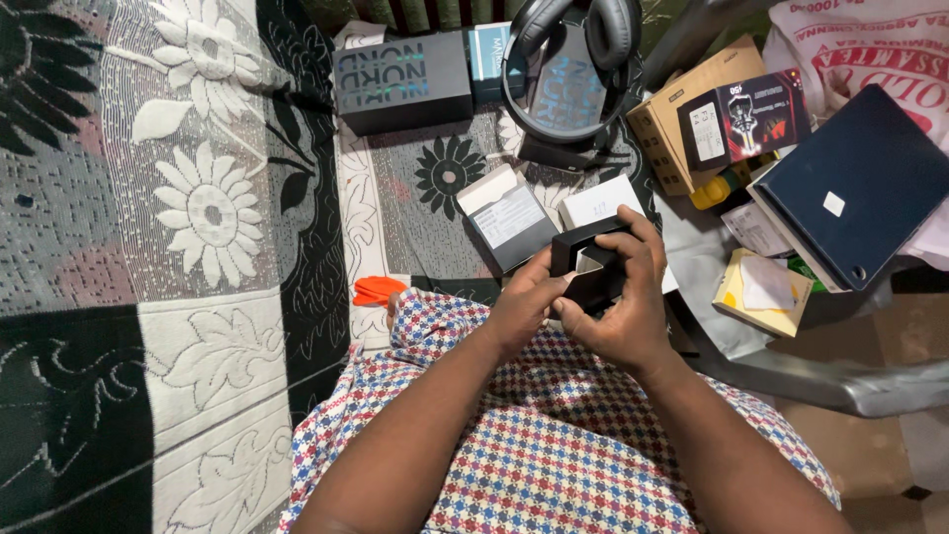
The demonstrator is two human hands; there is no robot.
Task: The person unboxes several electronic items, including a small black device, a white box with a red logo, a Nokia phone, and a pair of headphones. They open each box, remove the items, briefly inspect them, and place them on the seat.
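Mostly cardboard and cloth here, honestly

The small black box (593, 265) in the hands looks like matt cardboard, same for the big dark box (400, 81). Headphones (573, 59) have smooth padded cups, leathery-looking. The bedspread (198, 227) is woven cloth with a raised, rough flower pattern. The blue tablet case (855, 183) looks smooth and matt.

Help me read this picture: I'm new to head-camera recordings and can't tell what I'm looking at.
There is one view, from a camera on a person's head, looking down at their own lap. No machine here: the left hand and right hand together hold a small black box. Ahead, on a black-and-white flowered bedspread, lie a dark grey rectangular box, black over-ear headphones and a small open white box. To the right are a brown cardboard box and a dark blue flat case.
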